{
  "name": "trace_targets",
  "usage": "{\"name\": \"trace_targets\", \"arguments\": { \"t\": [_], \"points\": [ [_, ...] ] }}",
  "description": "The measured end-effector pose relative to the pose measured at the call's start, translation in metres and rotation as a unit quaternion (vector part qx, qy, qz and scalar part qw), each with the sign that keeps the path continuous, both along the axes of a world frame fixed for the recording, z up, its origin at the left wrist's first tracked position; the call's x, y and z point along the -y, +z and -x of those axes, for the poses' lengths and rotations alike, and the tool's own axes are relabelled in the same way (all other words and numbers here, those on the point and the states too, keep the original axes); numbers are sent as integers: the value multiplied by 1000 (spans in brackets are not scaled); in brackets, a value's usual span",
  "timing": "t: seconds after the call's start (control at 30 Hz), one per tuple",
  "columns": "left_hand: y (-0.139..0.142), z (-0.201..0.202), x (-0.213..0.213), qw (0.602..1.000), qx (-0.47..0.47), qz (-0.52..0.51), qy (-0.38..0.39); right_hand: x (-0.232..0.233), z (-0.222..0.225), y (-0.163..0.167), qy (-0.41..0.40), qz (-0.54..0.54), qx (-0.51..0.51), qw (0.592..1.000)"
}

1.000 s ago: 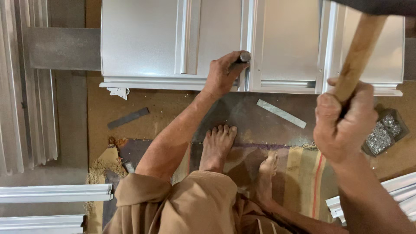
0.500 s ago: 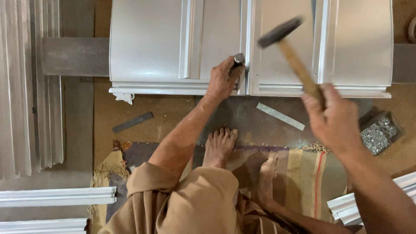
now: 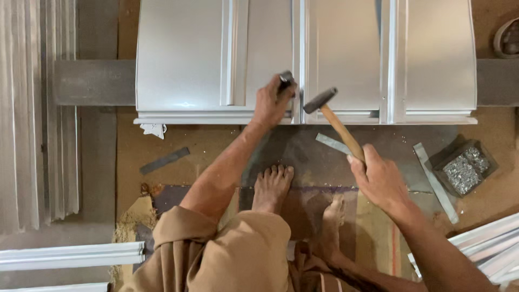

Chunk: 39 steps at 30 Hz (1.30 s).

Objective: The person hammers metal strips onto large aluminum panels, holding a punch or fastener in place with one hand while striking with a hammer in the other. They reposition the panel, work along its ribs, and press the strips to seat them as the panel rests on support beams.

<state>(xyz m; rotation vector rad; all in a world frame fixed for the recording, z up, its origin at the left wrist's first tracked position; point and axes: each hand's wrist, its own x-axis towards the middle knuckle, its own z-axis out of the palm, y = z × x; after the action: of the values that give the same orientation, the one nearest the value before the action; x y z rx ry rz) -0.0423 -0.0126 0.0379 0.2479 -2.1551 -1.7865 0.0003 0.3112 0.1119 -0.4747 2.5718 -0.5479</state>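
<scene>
Pale grey sheet-metal panels (image 3: 189,59) lie flat ahead of the squatting person, joined by raised vertical ribs. The left hand (image 3: 270,103) is closed around a short dark punch or chisel (image 3: 285,81), its tip set on the seam (image 3: 299,54) just right of the knuckles, near the panels' front edge. The right hand (image 3: 381,181) is wrapped tight around the lower end of a wooden-handled hammer (image 3: 332,116), and the steel head hangs just right of the punch and a little nearer the body, not yet touching it.

To do this blow well, I judge that the punch should stand square on the seam and the left fingers should sit low on its shaft, clear of the struck end. The hammer face ought to land flat on the punch top; a glancing hit could skid toward the thumb or dent the sheet beside the rib. Short, controlled strokes from the wrist seem wiser than a full swing here.

Below the grip, 2 bare feet (image 3: 273,186) rest on a dark mat. To the right of the hammer hand sits a small tray of shiny metal bits (image 3: 464,170), with flat metal strips (image 3: 435,181) beside it.
</scene>
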Motion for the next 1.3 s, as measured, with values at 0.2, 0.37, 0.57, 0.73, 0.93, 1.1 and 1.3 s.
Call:
{"name": "trace_targets", "arguments": {
  "t": [0.2,0.37,0.57,0.73,0.93,1.1,1.3],
  "points": [
    [-12,38,72,951,162,189,184,-85,-81,-88,-50,1,299,953],
    [5,61,130,832,310,413,203,-90,-63,-109,52,-128,164,977],
    [41,30,137,837,436,322,70,-65,9,-114,-39,-118,9,992],
    [54,-15,130,846,334,415,7,-56,37,-148,-35,-193,56,979],
    [34,-76,143,739,180,619,-197,-67,52,-166,24,-182,130,974],
    [1,-69,132,750,71,633,-179,-54,44,-128,110,-71,116,985],
    [5,-26,55,766,76,604,-206,-36,99,-42,34,129,38,990]
  ]
}}
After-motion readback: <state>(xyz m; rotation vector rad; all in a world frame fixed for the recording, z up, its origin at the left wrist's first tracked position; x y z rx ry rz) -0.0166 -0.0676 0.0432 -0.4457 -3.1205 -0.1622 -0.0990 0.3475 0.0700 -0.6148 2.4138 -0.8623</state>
